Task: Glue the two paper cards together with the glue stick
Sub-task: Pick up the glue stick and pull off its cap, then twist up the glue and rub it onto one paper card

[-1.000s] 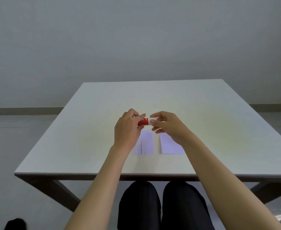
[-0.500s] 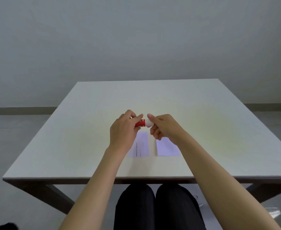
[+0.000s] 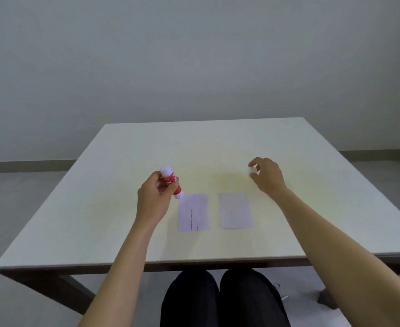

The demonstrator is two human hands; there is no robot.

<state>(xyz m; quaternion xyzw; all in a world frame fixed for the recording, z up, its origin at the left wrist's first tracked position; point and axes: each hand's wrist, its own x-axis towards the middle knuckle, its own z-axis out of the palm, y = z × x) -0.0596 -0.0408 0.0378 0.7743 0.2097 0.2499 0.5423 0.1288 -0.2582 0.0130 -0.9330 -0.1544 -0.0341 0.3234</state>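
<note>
The left hand (image 3: 152, 201) is closed around a red cylindrical plastic glue stick (image 3: 172, 182), held tilted above the table with its white upper end pointing away and its white lower end just above the far left corner of the left card. The right hand (image 3: 268, 177) pinches a small white plastic cap (image 3: 253, 170) between thumb and fingertips, raised over the table surface to the right of and beyond the cards. The hands are well apart.

Two pale rectangular paper cards lie flat on the white rectangular table (image 3: 128, 175), side by side and not touching, with a narrow strip of bare tabletop between them. The left card (image 3: 193, 212) carries a thin line of dark print running along its length; the right card (image 3: 235, 210) appears blank. Both sit nearer the table's near edge than its far edge, their short sides roughly parallel to that near edge.

The tabletop beyond the cards and out to both side edges is open. The person's dark-clad knees (image 3: 217, 298) show beneath the near edge.
</note>
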